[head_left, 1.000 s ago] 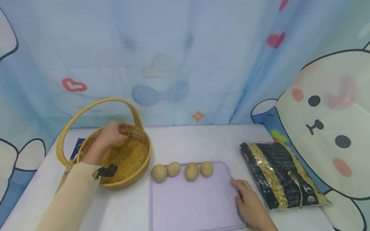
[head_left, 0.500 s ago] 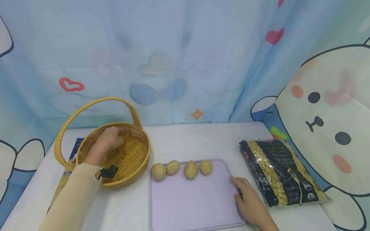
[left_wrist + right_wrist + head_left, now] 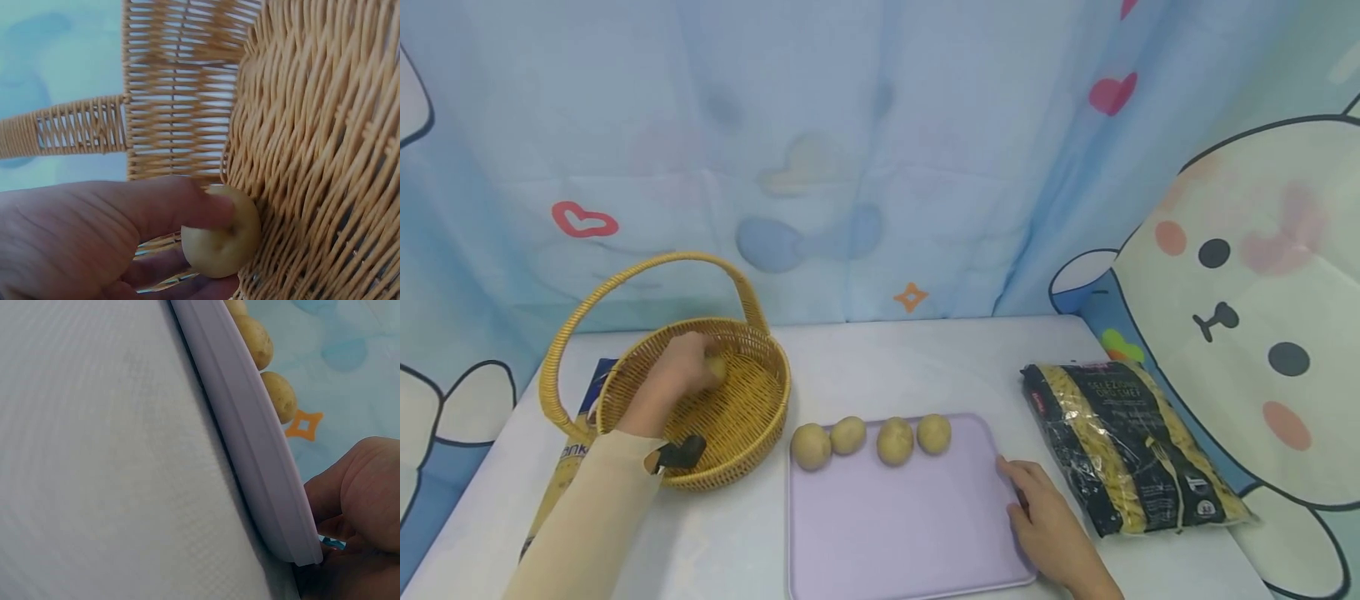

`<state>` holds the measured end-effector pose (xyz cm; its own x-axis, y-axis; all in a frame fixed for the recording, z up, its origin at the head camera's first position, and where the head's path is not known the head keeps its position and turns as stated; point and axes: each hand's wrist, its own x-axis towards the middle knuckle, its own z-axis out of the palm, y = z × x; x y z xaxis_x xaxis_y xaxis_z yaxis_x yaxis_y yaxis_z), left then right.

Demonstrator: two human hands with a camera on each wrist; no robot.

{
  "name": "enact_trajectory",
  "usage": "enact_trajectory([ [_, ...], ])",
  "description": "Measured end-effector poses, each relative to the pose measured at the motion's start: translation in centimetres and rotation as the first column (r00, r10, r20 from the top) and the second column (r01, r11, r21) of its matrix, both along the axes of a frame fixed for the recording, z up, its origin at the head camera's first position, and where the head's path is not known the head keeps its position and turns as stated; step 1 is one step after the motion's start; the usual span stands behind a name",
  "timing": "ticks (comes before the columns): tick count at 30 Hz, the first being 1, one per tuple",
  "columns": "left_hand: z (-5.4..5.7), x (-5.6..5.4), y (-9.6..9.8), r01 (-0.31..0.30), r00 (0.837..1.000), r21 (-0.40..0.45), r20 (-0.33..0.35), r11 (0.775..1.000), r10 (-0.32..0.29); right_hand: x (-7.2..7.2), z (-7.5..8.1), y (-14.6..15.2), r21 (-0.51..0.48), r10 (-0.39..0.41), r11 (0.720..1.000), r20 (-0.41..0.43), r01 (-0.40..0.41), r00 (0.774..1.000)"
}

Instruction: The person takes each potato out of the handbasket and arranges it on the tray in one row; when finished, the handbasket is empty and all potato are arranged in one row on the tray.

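Note:
Inside the yellow wicker basket (image 3: pixel 748 400), my left hand (image 3: pixel 681 371) pinches a potato (image 3: pixel 219 240). The left wrist view shows the thumb across its top and fingers beneath, close to the woven wall. My right hand (image 3: pixel 1048 525) holds the right rim of the lilac tray (image 3: pixel 895 533), with thumb and forefinger at the edge; its other fingers are mostly hidden. Along the tray's far edge several potatoes lie in a row, among them a potato (image 3: pixel 811 447) at the left corner and a potato (image 3: pixel 934 434) at the right end.
A black and yellow bag of pasta (image 3: pixel 1131 450) lies right of the tray. Partly behind the basket and left sleeve is a blue and yellow packet (image 3: pixel 571 454). The basket's tall handle (image 3: pixel 647 271) arches above it. A patterned curtain (image 3: pixel 850 167) hangs behind the white table (image 3: pixel 880 367).
My left hand has shifted slightly lower inside the basket, and the potato in it shows more clearly. The right hand stays at the tray rim. The head view has tilted slightly.

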<state>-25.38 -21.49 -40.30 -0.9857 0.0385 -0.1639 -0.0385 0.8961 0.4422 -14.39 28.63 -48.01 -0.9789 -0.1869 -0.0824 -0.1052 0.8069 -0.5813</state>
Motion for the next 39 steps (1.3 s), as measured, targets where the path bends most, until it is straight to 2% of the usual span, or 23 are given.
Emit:
enact_trajectory([
  [4,0.3,0.6,0.2,-0.004,1.000,0.061,-0.017,0.998,0.005,0.0,0.0,-0.1,0.000,0.004,1.000,-0.008,-0.004,1.000],
  [8,1.1,1.1,0.7,0.024,0.996,0.105,-0.083,0.994,-0.015,0.0,0.1,0.0,0.005,0.011,1.000,-0.028,-0.011,1.000],
  [11,1.6,1.2,1.2,0.054,0.990,0.125,-0.135,0.991,-0.037,0.0,0.0,0.1,0.015,0.011,1.000,-0.037,-0.011,0.999],
  [15,2.3,1.2,1.8,0.072,0.985,0.146,-0.163,0.987,-0.048,0.0,-0.1,0.2,0.020,0.010,1.000,-0.038,-0.010,0.999],
  [25,3.7,1.4,3.3,0.109,0.978,0.201,-0.198,0.974,-0.069,0.0,-0.3,0.1,0.022,0.013,1.000,-0.045,-0.012,0.999],
  [28,4.2,1.5,4.0,0.113,0.979,0.206,-0.189,0.972,-0.074,0.0,-0.4,0.1,0.022,0.012,1.000,-0.046,-0.011,0.999],
  [39,6.0,1.3,7.6,0.136,0.978,0.275,-0.191,0.952,-0.084,-0.1,-0.6,0.3,0.013,0.020,1.000,-0.069,-0.019,0.997],
])
